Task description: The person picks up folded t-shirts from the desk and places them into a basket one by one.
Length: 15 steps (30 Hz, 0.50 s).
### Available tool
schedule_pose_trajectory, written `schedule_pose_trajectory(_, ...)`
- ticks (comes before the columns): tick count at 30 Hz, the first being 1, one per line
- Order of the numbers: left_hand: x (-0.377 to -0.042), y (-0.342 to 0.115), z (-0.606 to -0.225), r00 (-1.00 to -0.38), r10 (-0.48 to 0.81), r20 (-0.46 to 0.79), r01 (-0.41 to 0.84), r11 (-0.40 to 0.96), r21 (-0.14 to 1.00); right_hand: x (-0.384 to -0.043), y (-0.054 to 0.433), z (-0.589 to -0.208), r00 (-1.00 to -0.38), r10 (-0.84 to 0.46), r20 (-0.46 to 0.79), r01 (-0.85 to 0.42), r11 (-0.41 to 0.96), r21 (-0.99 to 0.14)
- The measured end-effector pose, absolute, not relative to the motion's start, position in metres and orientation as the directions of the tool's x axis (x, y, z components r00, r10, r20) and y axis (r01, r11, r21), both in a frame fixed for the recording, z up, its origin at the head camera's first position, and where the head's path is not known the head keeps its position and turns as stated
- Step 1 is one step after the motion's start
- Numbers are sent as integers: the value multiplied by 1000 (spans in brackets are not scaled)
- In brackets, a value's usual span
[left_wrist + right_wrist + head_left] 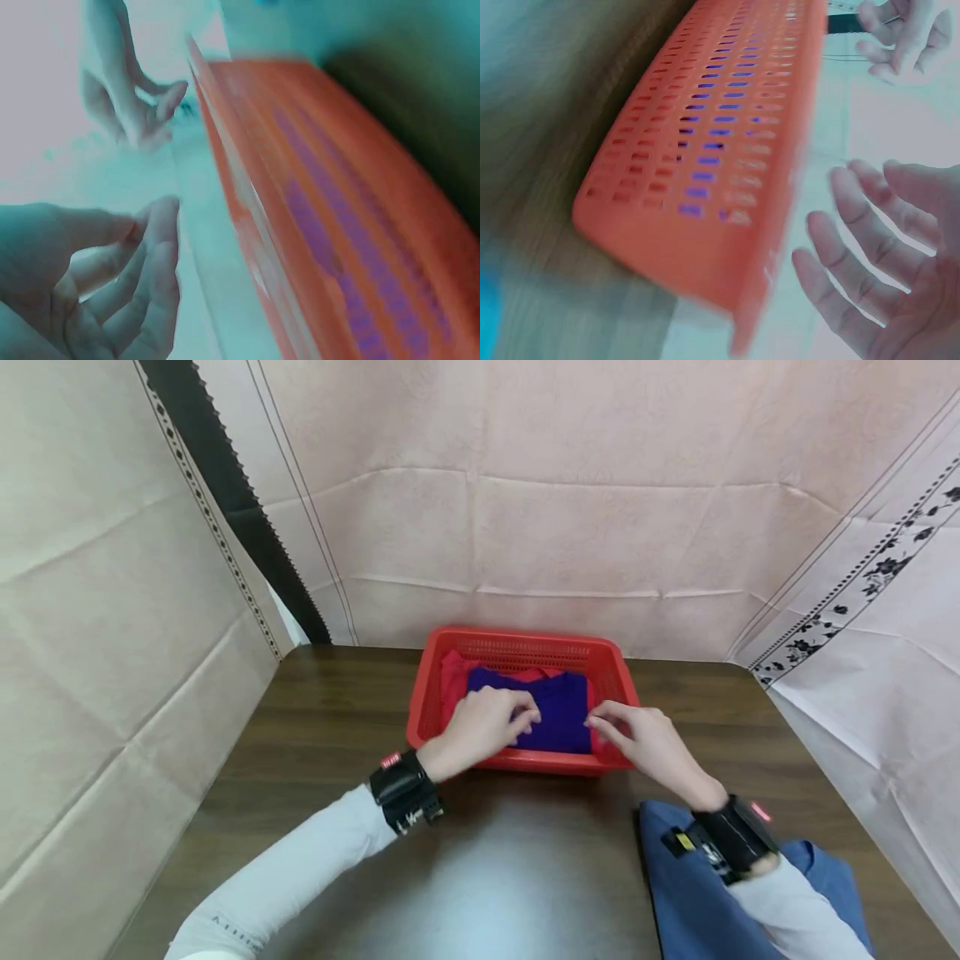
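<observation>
A red plastic basket [525, 762] with slotted walls stands at the far side of the table. In it lies a folded dark purple cloth [558, 714] on top of red cloth [452, 681]. My left hand [487, 720] hovers over the basket's left front part, fingers loosely bent, nothing between them. Over the right front rim is my right hand [647, 739], its fingers spread and slightly bent, also holding nothing. Both wrist views show the hands [112, 277] [885, 255] apart from the basket's rim.
Blue folded cloth [686, 893] lies at the right front of the brown wooden table [322, 777], under my right forearm; a dark edge shows along its left side. Pale patterned sheets [562, 543] hang behind the table and at both sides.
</observation>
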<state>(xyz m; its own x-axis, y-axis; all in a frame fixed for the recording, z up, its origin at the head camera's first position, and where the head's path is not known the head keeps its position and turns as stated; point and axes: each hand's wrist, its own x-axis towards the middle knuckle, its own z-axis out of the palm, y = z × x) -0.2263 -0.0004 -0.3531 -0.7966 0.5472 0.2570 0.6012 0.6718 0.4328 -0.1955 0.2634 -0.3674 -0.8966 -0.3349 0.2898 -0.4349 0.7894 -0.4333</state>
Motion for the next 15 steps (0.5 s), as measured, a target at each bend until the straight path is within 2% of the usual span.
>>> schedule_pose_trajectory(4,-179,22,-361,-757,585,291,645,598,476,-153,296,-365,-885,-275,375,-408,848,-340)
schedule_pose_trajectory(8,-150,41,-389,-717,649,256,675,554,486,-116,342,-379,-907,-170,386,-267,939,-215)
schedule_pose_trajectory(12,-132,59,-418,-687,681,255,710,553,435,-77,402,-397,-965,-7,263,-63,977,-204)
schedule_pose_trajectory(15,-122,69,-433,-662,724,191,704,516,488,-47,446,-410,-987,134,83,114,970,-214)
